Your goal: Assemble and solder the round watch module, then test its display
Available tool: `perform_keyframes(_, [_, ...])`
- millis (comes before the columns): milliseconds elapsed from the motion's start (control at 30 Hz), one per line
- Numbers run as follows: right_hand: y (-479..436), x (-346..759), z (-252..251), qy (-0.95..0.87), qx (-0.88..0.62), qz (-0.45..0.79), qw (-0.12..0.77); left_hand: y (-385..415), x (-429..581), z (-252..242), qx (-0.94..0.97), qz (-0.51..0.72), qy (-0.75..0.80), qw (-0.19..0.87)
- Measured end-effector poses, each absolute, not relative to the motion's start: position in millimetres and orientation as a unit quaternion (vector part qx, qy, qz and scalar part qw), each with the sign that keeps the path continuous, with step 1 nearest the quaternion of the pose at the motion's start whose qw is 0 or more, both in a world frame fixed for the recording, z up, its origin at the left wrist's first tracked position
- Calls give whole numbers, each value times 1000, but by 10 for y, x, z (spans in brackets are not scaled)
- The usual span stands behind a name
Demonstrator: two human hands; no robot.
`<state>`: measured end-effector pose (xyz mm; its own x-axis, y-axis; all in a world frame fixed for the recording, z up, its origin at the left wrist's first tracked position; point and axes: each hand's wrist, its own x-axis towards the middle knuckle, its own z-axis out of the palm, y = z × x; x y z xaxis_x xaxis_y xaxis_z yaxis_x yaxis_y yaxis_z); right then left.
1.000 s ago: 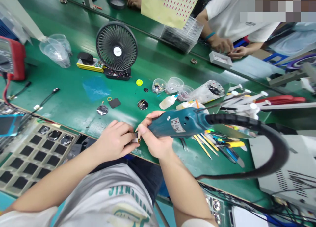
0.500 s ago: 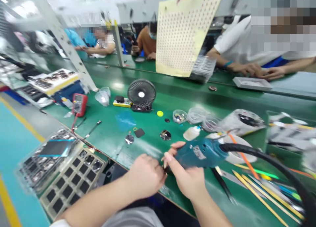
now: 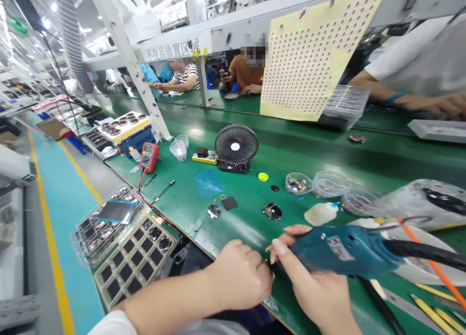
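Note:
My right hand (image 3: pixel 313 276) is wrapped round a teal handheld power tool (image 3: pixel 349 250) with a thick black cord; the tool's exact kind does not show. Its front end points left, hidden behind my fingers. Close beside it, my left hand (image 3: pixel 242 274) is closed in a fist at the bench's front edge. A small dark bit shows by its fingertips, too hidden to name. Beyond the hands lie a round shiny part (image 3: pixel 272 211), a smaller shiny disc (image 3: pixel 214 209), a dark square pad (image 3: pixel 229 203) and a white squeeze bottle (image 3: pixel 321 213).
A black fan (image 3: pixel 236 144) stands mid-bench, with a red multimeter (image 3: pixel 148 158) to its left. Trays of parts (image 3: pixel 136 262) sit at the front left. Small plastic tubs (image 3: pixel 298 183) and a white bowl (image 3: pixel 418 267) are on the right. Co-workers sit across the bench.
The view has swung left, so the bench things and both hands appear farther right. My hands keep the same hold, close together by the bench edge.

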<state>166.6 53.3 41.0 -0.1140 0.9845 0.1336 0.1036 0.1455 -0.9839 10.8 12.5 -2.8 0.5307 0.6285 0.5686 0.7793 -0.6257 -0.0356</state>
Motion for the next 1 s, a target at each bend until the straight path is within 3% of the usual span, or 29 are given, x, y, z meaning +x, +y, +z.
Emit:
perform_keyframes(233, [497, 1657, 382, -554, -464, 486, 491, 131, 0, -72, -855, -271, -431, 98])
perform_keyframes(467, [415, 1594, 395, -477, -326, 619, 532, 154, -166, -232, -859, -289, -422, 19])
perform_keyframes(700, [539, 1611, 336, -612, -464, 440, 465, 176, -133, -297, -847, -307, -433, 22])
perform_keyframes(1000, [533, 1637, 349, -676, -441, 407, 428, 191, -127, -322, -851, -289, -438, 28])
